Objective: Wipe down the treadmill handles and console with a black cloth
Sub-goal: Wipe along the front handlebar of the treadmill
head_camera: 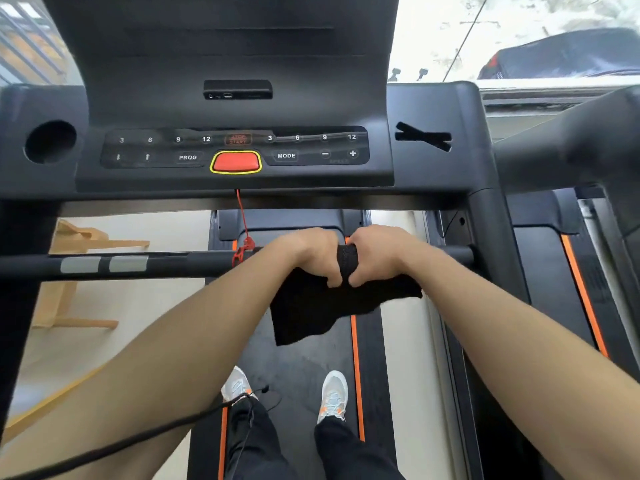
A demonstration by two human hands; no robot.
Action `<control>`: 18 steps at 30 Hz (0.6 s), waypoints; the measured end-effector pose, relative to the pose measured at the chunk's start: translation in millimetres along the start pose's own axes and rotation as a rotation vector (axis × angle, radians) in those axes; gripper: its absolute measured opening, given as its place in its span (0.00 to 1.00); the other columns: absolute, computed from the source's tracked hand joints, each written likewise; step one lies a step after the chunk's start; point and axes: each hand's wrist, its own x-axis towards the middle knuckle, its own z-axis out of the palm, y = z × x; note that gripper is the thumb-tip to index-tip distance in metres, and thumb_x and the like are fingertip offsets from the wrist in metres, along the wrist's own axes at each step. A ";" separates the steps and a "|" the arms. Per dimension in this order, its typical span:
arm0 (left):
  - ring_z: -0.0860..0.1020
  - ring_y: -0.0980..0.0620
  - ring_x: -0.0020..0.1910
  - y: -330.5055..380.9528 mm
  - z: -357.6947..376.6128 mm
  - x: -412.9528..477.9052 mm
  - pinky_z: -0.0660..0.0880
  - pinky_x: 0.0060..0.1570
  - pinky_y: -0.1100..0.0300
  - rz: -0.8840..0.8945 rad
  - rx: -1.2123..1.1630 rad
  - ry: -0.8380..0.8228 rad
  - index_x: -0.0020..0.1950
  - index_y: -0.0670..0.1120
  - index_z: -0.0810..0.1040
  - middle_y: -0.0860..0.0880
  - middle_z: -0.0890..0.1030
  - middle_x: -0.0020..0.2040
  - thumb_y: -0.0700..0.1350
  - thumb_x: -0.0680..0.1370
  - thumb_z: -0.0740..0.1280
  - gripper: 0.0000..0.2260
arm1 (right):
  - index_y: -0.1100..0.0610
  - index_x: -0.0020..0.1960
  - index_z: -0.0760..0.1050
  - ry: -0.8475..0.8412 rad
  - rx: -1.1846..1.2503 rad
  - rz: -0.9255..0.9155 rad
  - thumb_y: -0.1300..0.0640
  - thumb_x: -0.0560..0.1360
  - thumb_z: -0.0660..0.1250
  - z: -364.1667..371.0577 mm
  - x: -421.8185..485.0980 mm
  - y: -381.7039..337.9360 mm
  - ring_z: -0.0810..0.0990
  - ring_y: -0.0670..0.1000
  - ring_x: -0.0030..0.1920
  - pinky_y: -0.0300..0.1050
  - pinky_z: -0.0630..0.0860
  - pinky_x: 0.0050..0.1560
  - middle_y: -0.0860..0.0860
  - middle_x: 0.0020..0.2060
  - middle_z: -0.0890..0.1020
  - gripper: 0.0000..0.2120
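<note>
Head-camera view from a person standing on a treadmill belt (298,358): both hands press a black cloth (332,306) around the front crossbar handle (156,266), just right of its middle. Left hand (308,254) and right hand (377,252) sit side by side, nearly touching, each clenched over the bar with the cloth trapped beneath; a band of fabric shows between them, and the loose remainder hangs below the bar toward the belt. A red safety cord (244,230) drops from the console (235,154) and clips to the bar just left of the left hand.

By the look of it, the handle-wiping step is in hand, with the crossbar being worked first. Its left stretch, carrying two grey sensor pads (104,264), and the side rail (568,147) at upper right appear not yet covered, though how clean any surface is cannot be told. A next move would call for sliding the wrapped cloth along the bar, steering around the cord clip, before lifting it to the button panel, where a light touch near the red stop key (236,162) seems wise.
</note>
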 end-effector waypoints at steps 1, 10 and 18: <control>0.78 0.51 0.37 1.0 12.0 -0.7 0.71 0.33 0.58 -0.006 0.072 0.158 0.47 0.51 0.77 0.52 0.79 0.40 0.53 0.69 0.74 0.12 | 0.49 0.44 0.76 0.143 -0.090 0.008 0.41 0.63 0.71 9.8 -4.4 0.3 0.80 0.52 0.35 0.46 0.77 0.38 0.45 0.34 0.79 0.16; 0.77 0.50 0.34 9.2 23.3 7.4 0.72 0.35 0.56 0.007 0.164 0.294 0.43 0.50 0.77 0.51 0.80 0.38 0.51 0.69 0.72 0.08 | 0.49 0.45 0.76 0.265 -0.149 0.035 0.44 0.66 0.70 23.2 -9.0 3.5 0.78 0.54 0.35 0.45 0.72 0.36 0.47 0.36 0.80 0.12; 0.80 0.49 0.39 26.5 25.2 7.9 0.72 0.36 0.56 0.014 0.164 0.338 0.49 0.51 0.78 0.51 0.80 0.42 0.51 0.71 0.72 0.09 | 0.50 0.43 0.76 0.326 -0.169 0.012 0.43 0.64 0.72 21.1 -16.2 17.7 0.81 0.53 0.35 0.43 0.72 0.34 0.47 0.35 0.81 0.14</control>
